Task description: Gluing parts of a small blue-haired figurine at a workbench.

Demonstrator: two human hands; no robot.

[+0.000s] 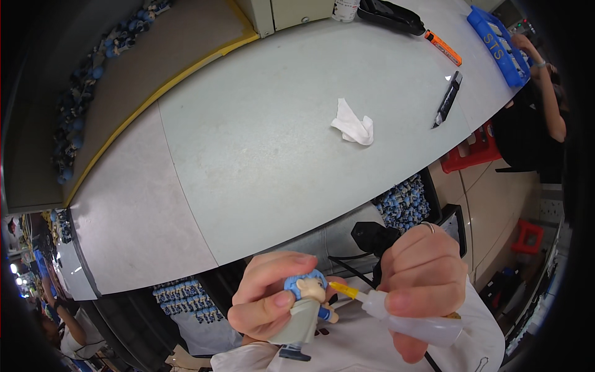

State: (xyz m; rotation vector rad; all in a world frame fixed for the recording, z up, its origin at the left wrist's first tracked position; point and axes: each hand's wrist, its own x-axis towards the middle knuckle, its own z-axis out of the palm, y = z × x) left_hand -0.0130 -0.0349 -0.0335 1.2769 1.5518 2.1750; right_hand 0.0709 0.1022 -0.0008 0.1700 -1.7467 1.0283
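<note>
Head view: left hand grips figurine; right hand clenches squeeze bottle, nozzle touching it.

**Workroom surroundings**

Pale grey-green surface spans the centre, curved by the lens, lit evenly from above. Yellow edge strip at 11 o'clock borders a brown bench top. Beige tiled floor at 3 o'clock, with a red stool on it and a smaller red stool just below. Crates of blue-headed figures sit under the surface.
</note>
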